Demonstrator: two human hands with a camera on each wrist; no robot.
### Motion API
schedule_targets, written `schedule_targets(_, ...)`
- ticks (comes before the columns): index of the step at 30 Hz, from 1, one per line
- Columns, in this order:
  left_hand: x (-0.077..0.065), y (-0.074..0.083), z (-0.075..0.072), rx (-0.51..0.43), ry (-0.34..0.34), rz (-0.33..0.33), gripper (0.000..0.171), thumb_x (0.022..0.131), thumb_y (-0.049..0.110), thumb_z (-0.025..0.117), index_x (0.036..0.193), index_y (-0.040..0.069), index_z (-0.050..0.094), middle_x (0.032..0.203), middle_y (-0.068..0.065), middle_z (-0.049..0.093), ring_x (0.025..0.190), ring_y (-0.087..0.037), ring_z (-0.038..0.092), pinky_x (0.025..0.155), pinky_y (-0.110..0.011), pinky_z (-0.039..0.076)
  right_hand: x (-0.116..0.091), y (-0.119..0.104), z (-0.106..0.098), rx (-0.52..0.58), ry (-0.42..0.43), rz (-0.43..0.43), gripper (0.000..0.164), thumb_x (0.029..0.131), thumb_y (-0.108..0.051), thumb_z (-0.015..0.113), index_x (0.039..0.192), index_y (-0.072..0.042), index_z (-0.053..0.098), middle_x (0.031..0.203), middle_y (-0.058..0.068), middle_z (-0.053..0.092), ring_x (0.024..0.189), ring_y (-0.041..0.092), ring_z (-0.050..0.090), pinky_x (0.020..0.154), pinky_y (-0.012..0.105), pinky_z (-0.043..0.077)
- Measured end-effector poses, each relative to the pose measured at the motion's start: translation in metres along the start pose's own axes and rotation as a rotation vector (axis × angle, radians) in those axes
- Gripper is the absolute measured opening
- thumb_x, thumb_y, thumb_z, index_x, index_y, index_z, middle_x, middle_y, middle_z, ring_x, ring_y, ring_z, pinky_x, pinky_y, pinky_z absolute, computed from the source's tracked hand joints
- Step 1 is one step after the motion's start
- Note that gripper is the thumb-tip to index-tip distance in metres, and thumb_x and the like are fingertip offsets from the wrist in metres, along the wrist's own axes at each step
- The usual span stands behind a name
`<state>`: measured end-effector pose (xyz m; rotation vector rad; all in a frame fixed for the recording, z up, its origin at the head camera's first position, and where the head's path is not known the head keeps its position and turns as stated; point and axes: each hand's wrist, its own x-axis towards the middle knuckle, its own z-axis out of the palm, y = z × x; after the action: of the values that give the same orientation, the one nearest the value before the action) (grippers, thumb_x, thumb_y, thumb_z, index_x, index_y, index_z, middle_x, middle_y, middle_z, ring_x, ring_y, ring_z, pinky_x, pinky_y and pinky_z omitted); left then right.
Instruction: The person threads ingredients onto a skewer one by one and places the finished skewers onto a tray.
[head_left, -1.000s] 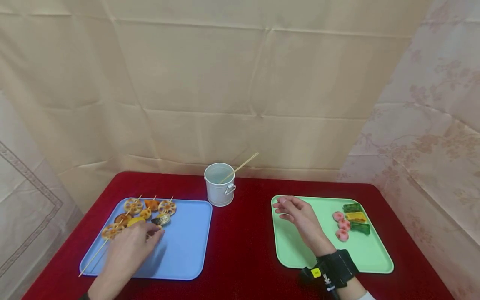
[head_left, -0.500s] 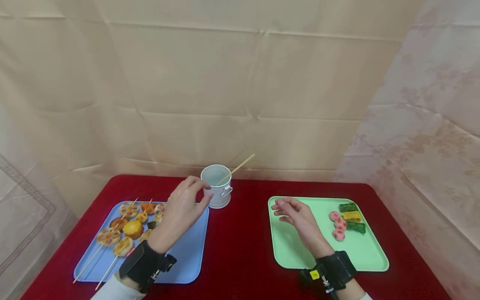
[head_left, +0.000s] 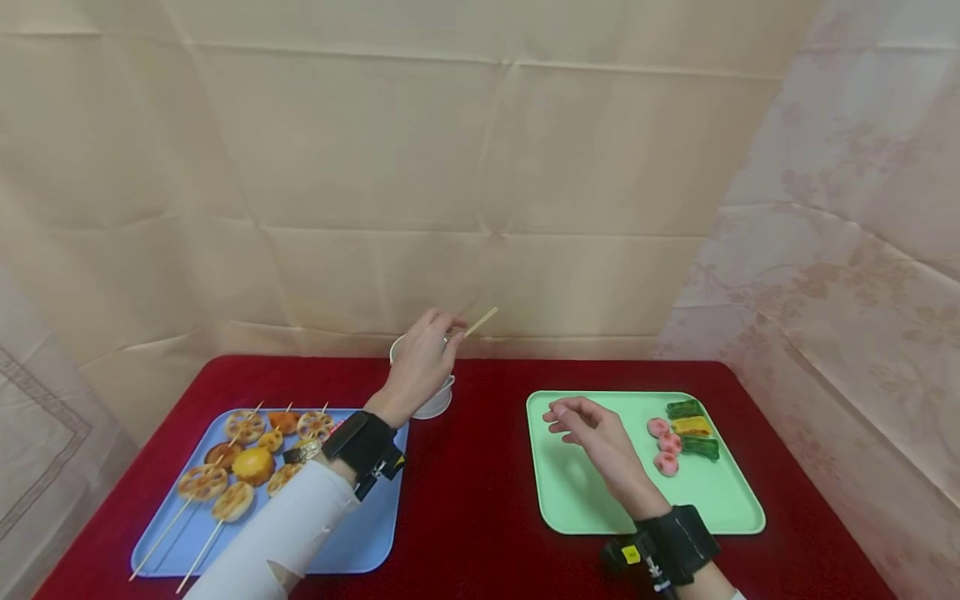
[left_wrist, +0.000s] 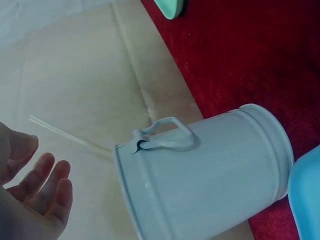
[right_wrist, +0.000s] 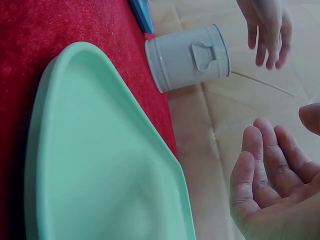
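My left hand [head_left: 420, 364] hovers over the white bucket [left_wrist: 205, 175], thumb and fingers apart. Thin bamboo sticks [left_wrist: 70, 136] lean out of the bucket past its rim. In the left wrist view the fingers stand clear of the sticks. Over the green tray [head_left: 577, 504] my right hand [head_left: 603, 446] hangs with loosely bent fingers and holds nothing. On the blue tray [head_left: 375, 529] lie skewers of food pieces, among them a lotus root slice [head_left: 202, 482], a yellow round piece [head_left: 252, 466] and a white round piece [head_left: 233, 502]. My left forearm hides part of that tray.
At the green tray's right lie pink round pieces [head_left: 667, 463], green pieces [head_left: 701, 448] and a yellow piece [head_left: 692, 426]. Red cloth [head_left: 465, 500] covers the table between the trays. A beige curtain [head_left: 480, 167] hangs behind the table's far edge.
My left hand has left the skewers on the blue tray and moved right and away from me to above the bucket. The right hand has stayed over the green tray.
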<state>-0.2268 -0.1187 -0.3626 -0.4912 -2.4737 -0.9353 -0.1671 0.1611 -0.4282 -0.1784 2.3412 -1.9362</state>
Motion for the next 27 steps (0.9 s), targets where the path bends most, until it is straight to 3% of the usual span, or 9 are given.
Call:
schedule_targets(6,0.013,0.000,0.010,0.017,-0.030,-0.049,0.020,0.100,0.010,0.068,0.119,0.002,0.068,0.113,-0.012,0.068,0.102,-0.026,0.066,0.085,-0.040,0.055,-0.002,0.000,0.002,-0.036,-0.008,-0.003,0.037,0.103,-0.029,0.065,0.124,0.002,0.066,0.114,0.019,0.072,0.101,0.024,0.070,0.087,0.031,0.054)
schedule_targets(12,0.020,0.000,0.019,0.068,0.004,-0.063,0.022,0.092,0.016,0.080,0.107,0.004,0.068,0.103,-0.012,0.071,0.088,-0.024,0.067,0.075,-0.039,0.055,-0.002,0.001,0.004,-0.042,-0.008,0.006,0.039,0.103,-0.029,0.065,0.125,0.004,0.065,0.113,0.018,0.073,0.101,0.024,0.070,0.087,0.031,0.055)
schedule_targets(16,0.021,-0.002,0.022,0.112,0.015,-0.081,0.018,0.091,0.016,0.081,0.100,0.006,0.069,0.096,-0.010,0.072,0.080,-0.022,0.065,0.068,-0.037,0.053,-0.002,0.002,0.005,-0.042,-0.012,0.013,0.041,0.103,-0.029,0.065,0.126,0.004,0.065,0.113,0.016,0.074,0.101,0.025,0.070,0.087,0.031,0.054)
schedule_targets(22,0.022,-0.005,0.025,0.171,0.052,-0.058,0.005,0.094,0.011,0.075,0.095,0.007,0.072,0.091,-0.007,0.074,0.075,-0.022,0.066,0.062,-0.039,0.052,-0.002,0.002,0.006,-0.046,-0.016,0.009,0.041,0.103,-0.030,0.065,0.126,0.004,0.064,0.113,0.015,0.074,0.102,0.025,0.070,0.089,0.033,0.054)
schedule_targets(27,0.021,-0.006,0.025,0.190,0.076,-0.034,0.004,0.094,0.011,0.072,0.094,0.007,0.074,0.089,-0.006,0.074,0.076,-0.024,0.069,0.062,-0.040,0.053,-0.002,0.002,0.005,-0.041,-0.017,0.012,0.041,0.103,-0.029,0.065,0.127,0.004,0.064,0.114,0.017,0.073,0.103,0.027,0.070,0.089,0.034,0.054)
